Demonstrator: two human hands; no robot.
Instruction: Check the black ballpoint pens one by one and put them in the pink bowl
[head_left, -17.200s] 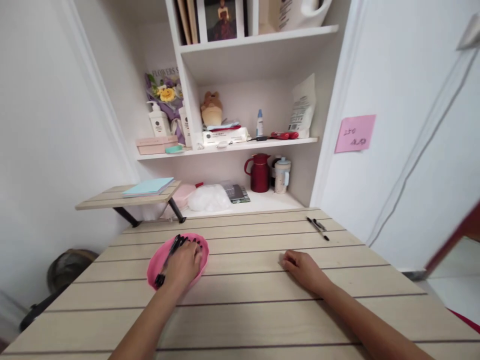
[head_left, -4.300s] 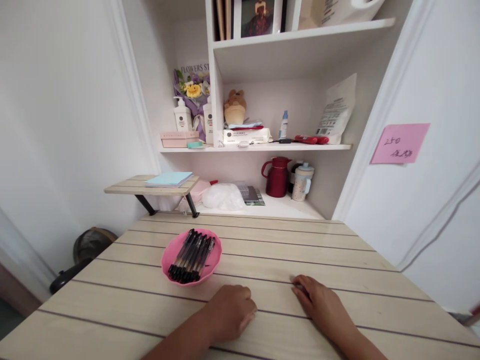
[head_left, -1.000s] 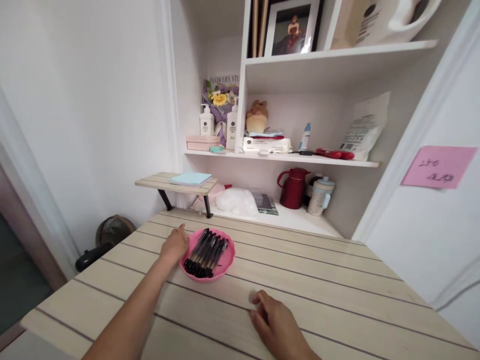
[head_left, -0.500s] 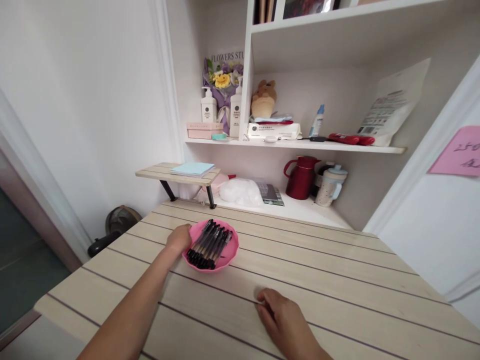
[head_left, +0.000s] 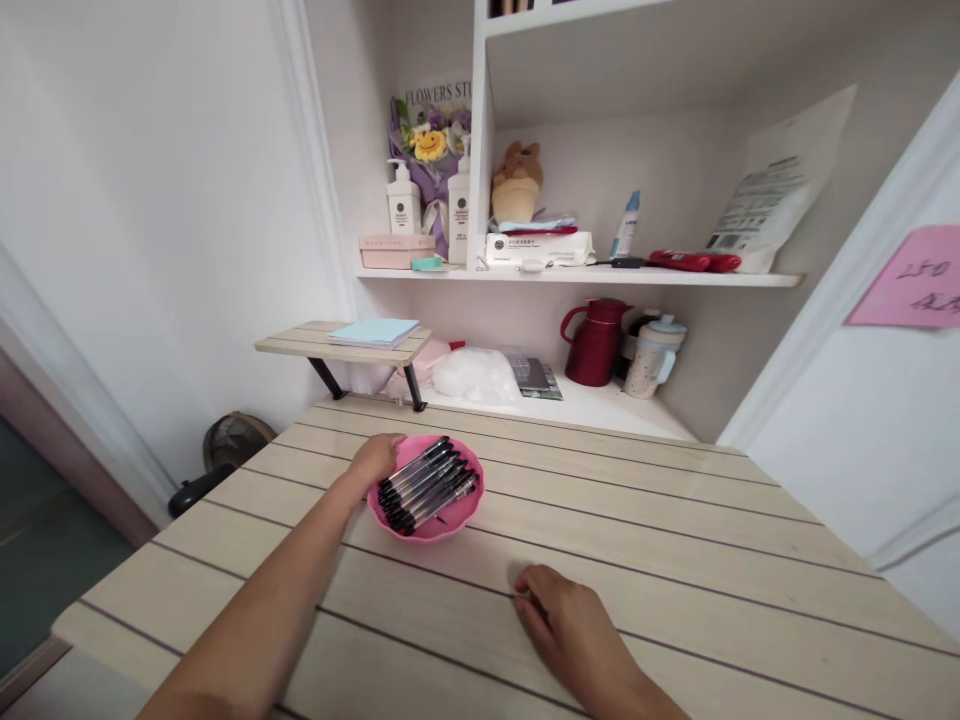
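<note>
A pink bowl with a wavy rim point(head_left: 463, 515) stands on the slatted wooden table. Several black-capped pens point(head_left: 429, 484) with clear barrels lie side by side in it, slanting up to the right. My left hand point(head_left: 377, 458) grips the bowl's rim at its upper left, with the fingertips partly hidden. To the lower right of the bowl, apart from it, my right hand point(head_left: 564, 622) rests on the table. Its fingers are loosely curled together, and nothing shows in them.
A small raised stand point(head_left: 300, 341) with light blue paper point(head_left: 373, 332) on top is at the table's back left. Behind the table are a white plastic bag point(head_left: 475, 376), a red jug point(head_left: 596, 342) and a pale cup point(head_left: 655, 360). Above runs a loaded shelf point(head_left: 630, 276).
The bowl has turned clockwise, so the pens slant further to the right. My left hand has moved right and up with the rim. My right hand stays on the table; the view has shifted slightly.
</note>
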